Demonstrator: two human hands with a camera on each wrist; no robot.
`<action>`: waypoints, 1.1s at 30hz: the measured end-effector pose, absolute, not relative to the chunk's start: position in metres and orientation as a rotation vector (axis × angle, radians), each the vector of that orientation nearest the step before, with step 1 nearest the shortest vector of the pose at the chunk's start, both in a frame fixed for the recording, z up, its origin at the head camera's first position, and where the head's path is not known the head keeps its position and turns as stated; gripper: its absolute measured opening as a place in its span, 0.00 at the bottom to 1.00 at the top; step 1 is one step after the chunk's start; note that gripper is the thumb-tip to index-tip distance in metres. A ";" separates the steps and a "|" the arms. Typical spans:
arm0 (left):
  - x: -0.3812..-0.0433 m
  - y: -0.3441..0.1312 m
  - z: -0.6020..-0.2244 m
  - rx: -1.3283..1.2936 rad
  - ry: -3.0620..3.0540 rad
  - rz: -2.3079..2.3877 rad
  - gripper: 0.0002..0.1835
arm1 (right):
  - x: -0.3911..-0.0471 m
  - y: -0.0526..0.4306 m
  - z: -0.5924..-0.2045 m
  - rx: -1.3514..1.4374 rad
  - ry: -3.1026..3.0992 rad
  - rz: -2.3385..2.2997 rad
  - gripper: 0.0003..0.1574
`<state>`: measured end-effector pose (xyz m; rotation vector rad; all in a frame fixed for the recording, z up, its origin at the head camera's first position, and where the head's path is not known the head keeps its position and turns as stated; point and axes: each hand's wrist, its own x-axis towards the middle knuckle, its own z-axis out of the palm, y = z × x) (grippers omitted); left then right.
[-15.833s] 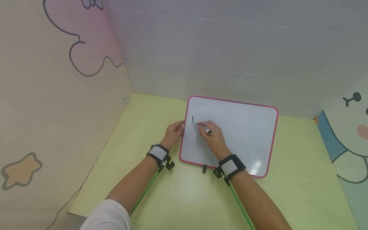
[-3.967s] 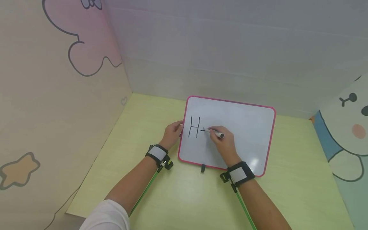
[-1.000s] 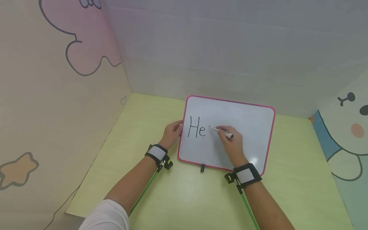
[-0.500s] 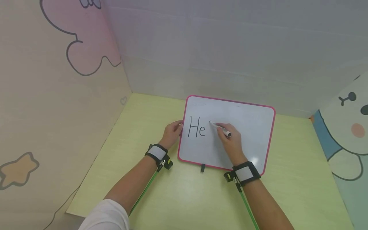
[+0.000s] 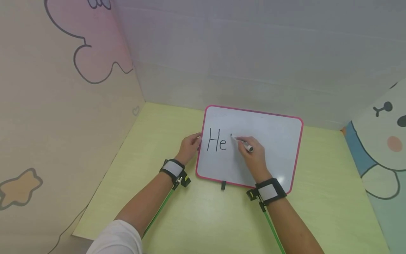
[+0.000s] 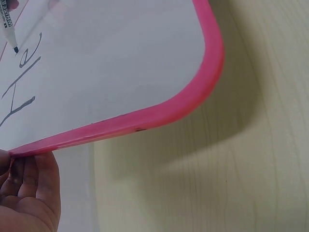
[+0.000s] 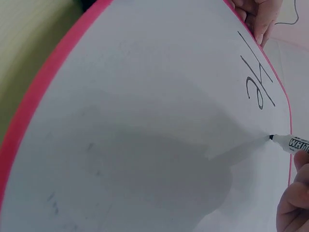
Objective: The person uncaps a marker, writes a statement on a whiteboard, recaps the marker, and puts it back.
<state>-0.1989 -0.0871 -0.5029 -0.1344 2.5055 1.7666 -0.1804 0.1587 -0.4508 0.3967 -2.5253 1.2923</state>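
Observation:
A whiteboard (image 5: 269, 141) with a pink frame stands tilted on the table. My left hand (image 5: 188, 147) grips its left edge; the left wrist view has the fingers (image 6: 47, 179) tucked under the pink rim. A white marker with a black end (image 5: 248, 146) is pinched in my right hand (image 5: 255, 157). In the right wrist view the marker's black tip (image 7: 272, 137) meets the board surface. The black letters "He" (image 5: 217, 141) are written near the board's left side, and a short stroke (image 5: 231, 134) begins to their right.
Below the board's lower edge a small black piece (image 5: 223, 185) sticks out onto the pale yellow table (image 5: 203, 218). A grey wall (image 5: 253, 70) rises close behind the board. Walls with cartoon drawings flank the table, and green cords (image 5: 273, 229) run from both wristbands.
From one short line at first, the writing has grown to "He" and a new stroke. My right hand has shifted rightward overall, lately drawing slightly down; my left hand keeps its hold on the edge.

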 end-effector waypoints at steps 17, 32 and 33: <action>-0.198 -0.086 -0.502 -0.132 2.497 1.775 0.21 | -0.173 0.159 -0.453 0.391 -2.572 1.352 0.10; -0.199 -0.088 -0.504 -0.110 2.490 1.788 0.21 | -0.167 0.157 -0.459 0.380 -2.611 1.370 0.09; -0.199 -0.088 -0.505 -0.110 2.490 1.788 0.21 | -0.167 0.157 -0.460 0.386 -2.609 1.367 0.09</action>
